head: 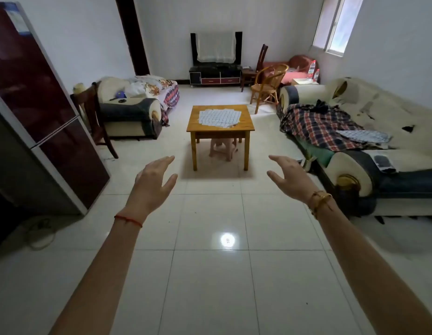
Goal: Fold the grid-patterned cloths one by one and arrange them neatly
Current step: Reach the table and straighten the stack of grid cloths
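Head view looks forward and down across floor [210, 274], far from table [246, 122].

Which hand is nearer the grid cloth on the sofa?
Right. The right hand is raised just left of the sofa's grid cloth; the left hand is farther left.

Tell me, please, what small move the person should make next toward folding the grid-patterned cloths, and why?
Probably step forward to the wooden table. The grid-patterned cloth lies spread on its top, across the tiled floor from the person, while the left hand and right hand hang open and empty in the air well short of it. More grid-patterned cloth lies on the sofa to the right.
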